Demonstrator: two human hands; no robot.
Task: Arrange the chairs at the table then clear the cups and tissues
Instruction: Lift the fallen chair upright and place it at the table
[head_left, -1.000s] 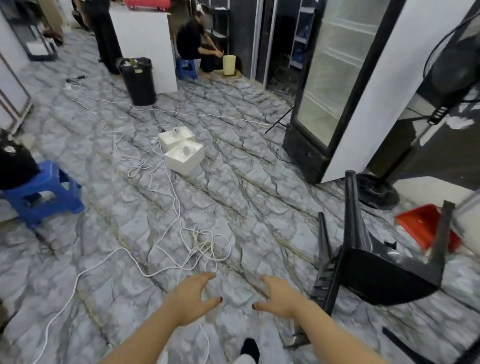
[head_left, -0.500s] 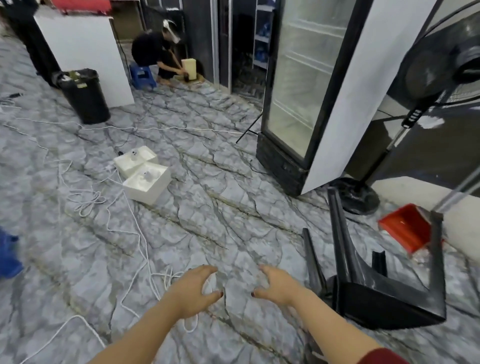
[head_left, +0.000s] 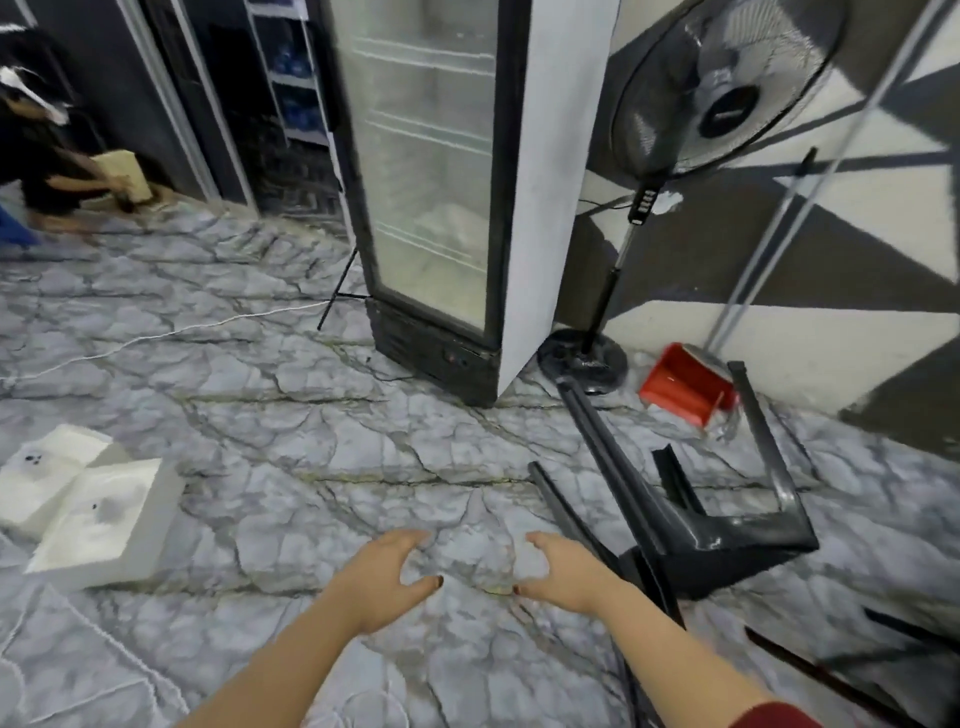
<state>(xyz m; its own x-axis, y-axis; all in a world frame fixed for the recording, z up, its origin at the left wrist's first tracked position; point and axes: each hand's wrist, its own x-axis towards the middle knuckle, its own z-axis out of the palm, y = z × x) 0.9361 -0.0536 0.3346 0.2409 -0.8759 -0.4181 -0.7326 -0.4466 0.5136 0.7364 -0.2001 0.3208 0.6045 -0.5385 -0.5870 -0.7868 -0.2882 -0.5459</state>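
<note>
A black plastic chair (head_left: 717, 540) lies tipped over on the marble-patterned floor at the lower right, its legs pointing up and away. My right hand (head_left: 566, 574) hovers just left of the chair's seat, fingers spread and curled, holding nothing. Held out beside it is my left hand (head_left: 387, 571), also open and empty. No table, cups or tissues are in view.
A glass-door fridge (head_left: 447, 208) stands ahead, a black pedestal fan (head_left: 613, 291) right of it, a red dustpan (head_left: 680, 387) by the wall. Two white boxes (head_left: 88, 509) and white cables lie at the left. A person (head_left: 36, 156) crouches far left.
My view has swung to the right and closer to the fridge and the fallen chair. Both hands stay outstretched and empty, the right one now nearer the chair.
</note>
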